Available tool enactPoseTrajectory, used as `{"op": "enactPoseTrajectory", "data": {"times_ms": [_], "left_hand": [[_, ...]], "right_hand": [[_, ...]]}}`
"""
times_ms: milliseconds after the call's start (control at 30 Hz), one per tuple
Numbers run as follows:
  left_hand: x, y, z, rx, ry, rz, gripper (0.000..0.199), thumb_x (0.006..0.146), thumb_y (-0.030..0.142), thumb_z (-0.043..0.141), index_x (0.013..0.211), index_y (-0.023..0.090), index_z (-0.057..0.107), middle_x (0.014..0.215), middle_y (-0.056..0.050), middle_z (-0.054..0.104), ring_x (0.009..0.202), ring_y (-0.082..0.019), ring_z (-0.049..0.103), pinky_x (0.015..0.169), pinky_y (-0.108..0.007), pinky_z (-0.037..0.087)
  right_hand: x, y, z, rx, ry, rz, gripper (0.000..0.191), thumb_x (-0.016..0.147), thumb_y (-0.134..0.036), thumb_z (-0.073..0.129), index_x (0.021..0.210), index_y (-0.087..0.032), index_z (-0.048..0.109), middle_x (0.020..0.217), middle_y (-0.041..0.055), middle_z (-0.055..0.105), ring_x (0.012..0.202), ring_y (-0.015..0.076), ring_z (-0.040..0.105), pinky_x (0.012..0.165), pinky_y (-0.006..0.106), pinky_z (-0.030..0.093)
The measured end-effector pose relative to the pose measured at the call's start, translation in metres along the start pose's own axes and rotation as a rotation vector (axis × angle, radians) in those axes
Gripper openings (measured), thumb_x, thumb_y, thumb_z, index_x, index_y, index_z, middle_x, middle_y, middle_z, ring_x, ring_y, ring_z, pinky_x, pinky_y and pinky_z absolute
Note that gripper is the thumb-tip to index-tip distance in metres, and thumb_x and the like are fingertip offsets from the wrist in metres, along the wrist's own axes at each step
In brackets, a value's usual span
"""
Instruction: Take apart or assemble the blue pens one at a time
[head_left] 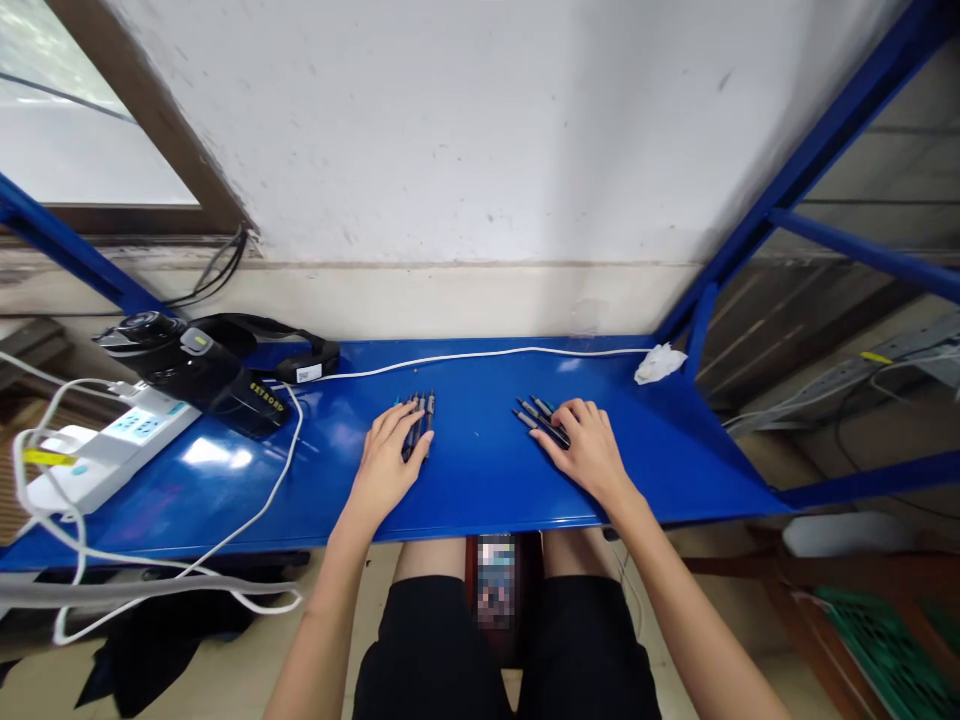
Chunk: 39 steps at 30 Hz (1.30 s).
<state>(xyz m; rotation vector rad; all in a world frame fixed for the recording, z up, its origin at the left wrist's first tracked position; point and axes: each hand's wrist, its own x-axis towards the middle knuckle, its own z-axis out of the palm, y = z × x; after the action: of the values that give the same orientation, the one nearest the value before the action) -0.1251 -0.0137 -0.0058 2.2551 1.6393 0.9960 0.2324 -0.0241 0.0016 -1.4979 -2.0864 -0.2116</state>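
Observation:
Several dark pens (430, 408) lie side by side on the blue tabletop, tips pointing toward the wall. My left hand (388, 455) rests over them from the left, fingers across the top and thumb along the right side. A second group of dark pens (531, 416) lies further right, slanted with the tips up and left. Around their near ends my right hand (586, 445) is curled, its thumb on the near side. Both groups are partly covered by my fingers, and a bit of blue shows in each.
A black bottle (225, 385) lies tilted at the left, beside a white power strip (127, 445) with looping white cables. A black strap (319, 362) lies behind it. A white cord (465, 357) runs along the back to a crumpled tissue (660, 363). Blue frame bars (750, 240) rise at the right.

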Motion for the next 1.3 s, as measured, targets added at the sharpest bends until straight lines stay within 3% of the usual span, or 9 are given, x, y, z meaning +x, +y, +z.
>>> {"op": "enactPoseTrajectory", "data": {"times_ms": [367,567,733,900,1000,1067,1200,1300], "left_hand": [[0.000,0.006,-0.002,0.044,0.046,0.030,0.045,0.108,0.049,0.054,0.146,0.026,0.057,0.150,-0.013,0.062,0.146,-0.035,0.050,0.121,-0.057,0.039],[0.000,0.013,-0.006,0.058,0.112,0.034,0.044,0.108,0.046,0.054,0.147,0.026,0.056,0.147,-0.014,0.064,0.142,-0.036,0.052,0.118,-0.056,0.041],[-0.002,0.019,-0.012,0.038,0.178,0.047,0.035,0.108,0.042,0.056,0.140,0.028,0.062,0.143,-0.012,0.067,0.138,-0.035,0.057,0.117,-0.055,0.040],[0.003,0.039,-0.009,-0.147,0.203,0.059,0.026,0.107,0.039,0.059,0.128,0.030,0.071,0.135,-0.008,0.072,0.133,-0.032,0.062,0.120,-0.053,0.040],[0.026,0.061,0.004,-0.466,0.137,-0.025,0.040,0.108,0.043,0.057,0.145,0.029,0.062,0.145,-0.009,0.069,0.138,-0.029,0.062,0.121,-0.048,0.044],[0.051,0.072,0.019,-0.668,0.107,-0.091,0.052,0.107,0.048,0.060,0.154,0.027,0.054,0.152,-0.012,0.065,0.144,-0.028,0.058,0.124,-0.047,0.041],[0.111,0.081,0.056,-1.109,0.190,-0.256,0.051,0.103,0.057,0.063,0.140,0.022,0.065,0.148,-0.016,0.067,0.144,-0.029,0.059,0.121,-0.044,0.044],[0.143,0.079,0.082,-1.327,0.237,-0.336,0.046,0.101,0.057,0.066,0.125,0.018,0.071,0.138,-0.018,0.072,0.135,-0.028,0.066,0.117,-0.043,0.047]], "right_hand": [[0.001,-0.009,-0.002,-0.014,-0.030,-0.035,0.027,0.111,-0.042,0.054,0.099,-0.021,0.064,0.112,0.0134,0.068,0.104,0.0311,0.056,0.088,0.045,0.040],[0.000,-0.011,-0.005,0.172,0.138,-0.035,0.019,0.113,-0.036,0.050,0.103,-0.022,0.059,0.108,0.0128,0.070,0.102,0.0290,0.061,0.089,0.044,0.043],[-0.004,-0.007,-0.002,0.324,0.200,-0.026,0.025,0.113,-0.042,0.047,0.101,-0.024,0.059,0.099,0.0121,0.073,0.091,0.0279,0.065,0.086,0.043,0.047],[0.010,-0.022,0.001,0.437,0.076,0.087,0.034,0.112,-0.052,0.043,0.104,-0.024,0.060,0.082,0.0066,0.069,0.066,0.0232,0.062,0.067,0.034,0.041],[0.043,-0.042,0.012,0.624,0.000,0.146,0.032,0.113,-0.050,0.041,0.112,-0.024,0.059,0.077,0.0004,0.063,0.061,0.0190,0.057,0.064,0.030,0.037],[0.074,-0.056,0.028,0.765,-0.022,0.146,0.038,0.113,-0.055,0.040,0.105,-0.025,0.061,0.073,-0.0022,0.059,0.063,0.0175,0.054,0.065,0.029,0.037],[0.129,-0.070,0.072,0.962,-0.010,0.210,0.055,0.107,-0.069,0.039,0.082,-0.023,0.057,0.072,-0.0021,0.055,0.067,0.0162,0.049,0.065,0.027,0.039],[0.144,-0.067,0.095,1.000,0.042,0.292,0.059,0.104,-0.075,0.039,0.077,-0.023,0.052,0.070,-0.0021,0.053,0.068,0.0164,0.048,0.065,0.027,0.039]]}}
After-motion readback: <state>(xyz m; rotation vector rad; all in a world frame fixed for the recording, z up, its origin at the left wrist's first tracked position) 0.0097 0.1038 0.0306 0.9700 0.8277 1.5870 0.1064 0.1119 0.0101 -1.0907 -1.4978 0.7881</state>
